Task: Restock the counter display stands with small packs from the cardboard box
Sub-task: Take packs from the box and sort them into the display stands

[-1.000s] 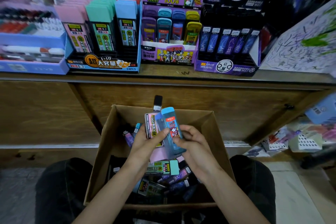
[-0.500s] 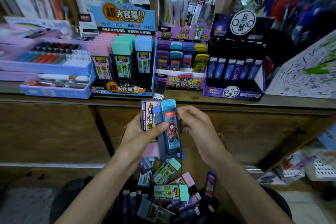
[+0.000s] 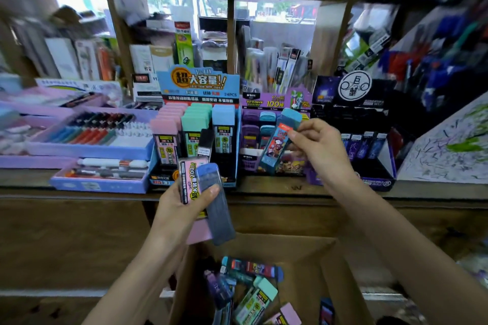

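The right hand [image 3: 320,150] pinches a tilted blue pack [image 3: 276,148] before the purple stand [image 3: 274,100]; the left hand [image 3: 184,206] grips spare packs [image 3: 195,182]. The blue pack should be squared upright, then slid into the matching blue column.

Wooden counter [image 3: 277,188], display stands [image 3: 200,82] in a row, pen trays [image 3: 87,151]

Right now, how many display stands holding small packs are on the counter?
3 side by side: blue stand on the left, purple stand in the middle, black stand on the right. More may be hidden.
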Demonstrator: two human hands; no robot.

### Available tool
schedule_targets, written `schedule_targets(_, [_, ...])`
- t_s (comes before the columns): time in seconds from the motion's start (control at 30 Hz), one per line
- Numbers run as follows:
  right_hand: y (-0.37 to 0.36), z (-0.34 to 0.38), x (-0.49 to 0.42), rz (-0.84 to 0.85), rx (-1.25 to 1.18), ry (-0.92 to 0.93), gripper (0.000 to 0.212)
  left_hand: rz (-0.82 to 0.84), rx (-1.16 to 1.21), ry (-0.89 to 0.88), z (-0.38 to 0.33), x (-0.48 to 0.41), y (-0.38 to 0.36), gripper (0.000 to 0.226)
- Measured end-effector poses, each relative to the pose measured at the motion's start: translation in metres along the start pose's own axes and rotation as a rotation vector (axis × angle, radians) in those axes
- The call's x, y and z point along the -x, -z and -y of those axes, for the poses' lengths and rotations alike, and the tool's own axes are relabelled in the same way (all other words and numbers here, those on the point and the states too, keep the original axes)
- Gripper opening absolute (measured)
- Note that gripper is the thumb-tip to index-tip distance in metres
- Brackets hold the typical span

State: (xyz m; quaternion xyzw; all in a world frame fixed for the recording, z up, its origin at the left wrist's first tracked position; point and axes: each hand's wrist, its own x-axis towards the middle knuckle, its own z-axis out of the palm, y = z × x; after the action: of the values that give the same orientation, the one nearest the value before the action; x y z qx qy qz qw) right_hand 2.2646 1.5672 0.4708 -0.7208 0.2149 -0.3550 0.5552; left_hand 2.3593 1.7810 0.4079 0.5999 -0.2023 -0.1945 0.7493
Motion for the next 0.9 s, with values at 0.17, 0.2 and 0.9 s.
schedule_targets(0.17, [-0.003, 0.0, -0.038, -0.038, 0.241, 0.127, 0.012, -0.024, 0.008, 0.009, 0.0, -0.003, 0.001, 0.027])
schedule_targets(0.2, [-0.005, -0.001, -0.042, -0.038, 0.272, 0.14, 0.008, -0.027, 0.008, 0.011, 0.0, -0.003, 0.0, 0.026])
schedule_targets(0.9, [-0.031, -0.025, -0.047, 0.001, 0.835, 0.176, 0.013, 0.029, 0.007, -0.014, -0.002, 0.0, -0.001, 0.042])
